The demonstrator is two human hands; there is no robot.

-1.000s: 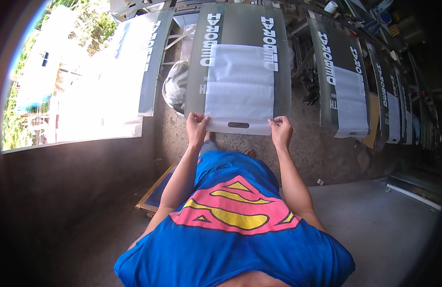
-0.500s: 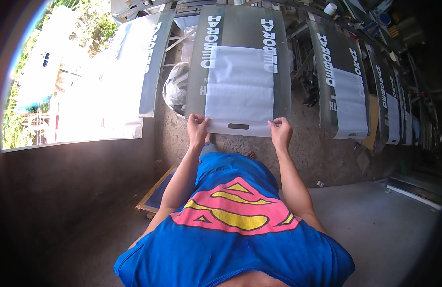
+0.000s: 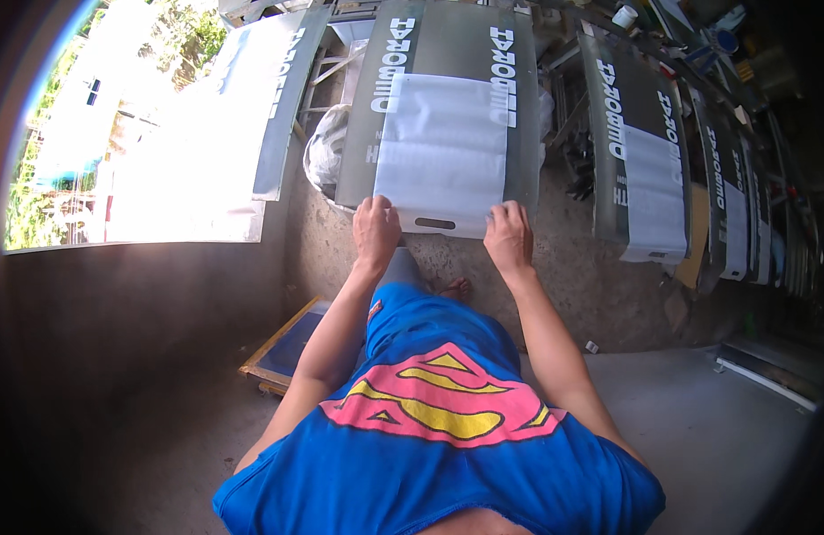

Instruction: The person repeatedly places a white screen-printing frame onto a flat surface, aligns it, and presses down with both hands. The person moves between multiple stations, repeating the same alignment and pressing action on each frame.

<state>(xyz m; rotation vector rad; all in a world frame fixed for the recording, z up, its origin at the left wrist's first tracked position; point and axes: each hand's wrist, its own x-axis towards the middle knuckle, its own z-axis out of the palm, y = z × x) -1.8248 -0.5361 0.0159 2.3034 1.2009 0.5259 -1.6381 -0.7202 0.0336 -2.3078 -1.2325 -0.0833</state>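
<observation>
Gripping the near edge of a grey printed bag, the left hand and right hand are each closing fingers over that edge, one at either side of the slot handle cut into the bag's white panel. The bag is lying at twelve o'clock from the person (flat, lettering running along both long sides), with a second bag lying at two o'clock and a pale sheet at ten. A framed board is resting on the floor at eight o'clock, beside the left forearm.
</observation>
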